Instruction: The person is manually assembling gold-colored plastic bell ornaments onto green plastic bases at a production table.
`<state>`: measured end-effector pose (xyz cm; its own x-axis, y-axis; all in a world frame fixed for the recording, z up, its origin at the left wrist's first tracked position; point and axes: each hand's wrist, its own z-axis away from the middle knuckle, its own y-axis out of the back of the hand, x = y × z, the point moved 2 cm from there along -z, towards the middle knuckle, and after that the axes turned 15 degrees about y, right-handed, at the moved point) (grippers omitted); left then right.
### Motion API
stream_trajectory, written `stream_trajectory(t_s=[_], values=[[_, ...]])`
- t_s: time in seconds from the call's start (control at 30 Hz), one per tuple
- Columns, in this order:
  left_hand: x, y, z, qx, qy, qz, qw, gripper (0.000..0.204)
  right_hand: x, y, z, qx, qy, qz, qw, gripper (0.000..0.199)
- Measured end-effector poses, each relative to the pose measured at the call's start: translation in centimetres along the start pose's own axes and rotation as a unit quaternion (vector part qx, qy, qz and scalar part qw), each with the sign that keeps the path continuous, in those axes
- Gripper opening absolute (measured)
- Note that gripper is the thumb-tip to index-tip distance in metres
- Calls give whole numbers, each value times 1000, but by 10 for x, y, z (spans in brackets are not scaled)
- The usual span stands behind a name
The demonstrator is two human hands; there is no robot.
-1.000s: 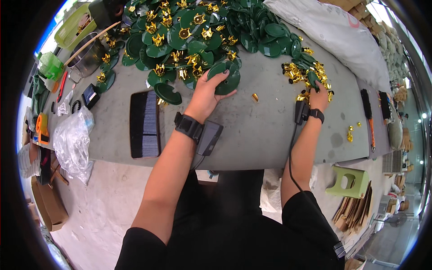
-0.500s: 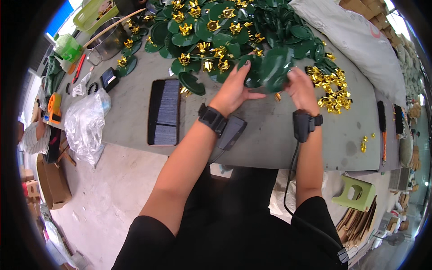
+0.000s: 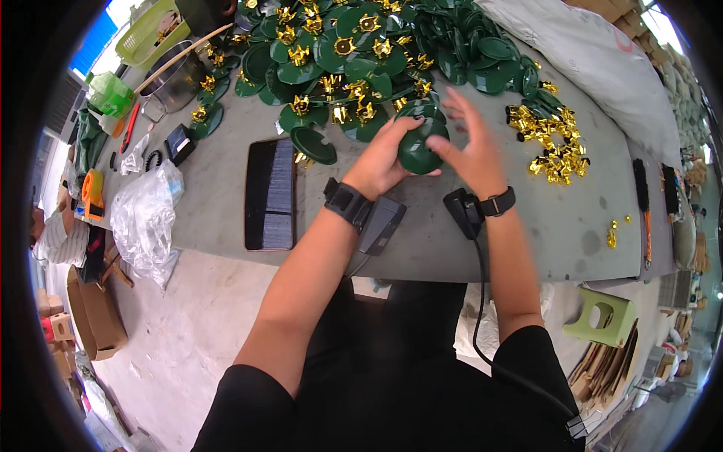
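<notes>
Two hands work on a green leaf-shaped disc (image 3: 420,148) above a grey table (image 3: 452,233).
The left hand (image 3: 385,157) grips the disc (fingers curled around it); the right hand (image 3: 471,147) touches its edge, fingers spread apart.

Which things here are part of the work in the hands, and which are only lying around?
In use: green dish held by left hand and right hand; gold pieces; green dishes pile.
Lying about: black tray; plastic bag; orange tape roll.
</notes>
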<state>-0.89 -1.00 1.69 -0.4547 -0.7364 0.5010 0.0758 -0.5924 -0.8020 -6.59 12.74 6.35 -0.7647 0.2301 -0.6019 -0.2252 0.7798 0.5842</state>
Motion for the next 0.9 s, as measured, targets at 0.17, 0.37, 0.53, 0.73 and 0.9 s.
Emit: stream_trajectory(t_s=[0.17, 0.37, 0.53, 0.73, 0.9], values=[[0, -2, -6, -7, -67, -21, 998, 40, 0, -16, 0, -61, 128, -36, 989, 86], [-1, -2, 2, -77, 2, 58, 995, 39, 0, -16, 2, -53, 144, -70, 986, 87], [-2, -5, 7, -110, 5, 27, 994, 33, -8, -12, 1, -104, 160, -44, 981, 91], [-4, -1, 11, -145, -17, 14, 989, 42, -8, -11, 2, -80, 219, 48, 971, 93], [1, -5, 12, -127, -75, -1, 989, 48, 21, 7, 1, -28, 184, 25, 982, 87]])
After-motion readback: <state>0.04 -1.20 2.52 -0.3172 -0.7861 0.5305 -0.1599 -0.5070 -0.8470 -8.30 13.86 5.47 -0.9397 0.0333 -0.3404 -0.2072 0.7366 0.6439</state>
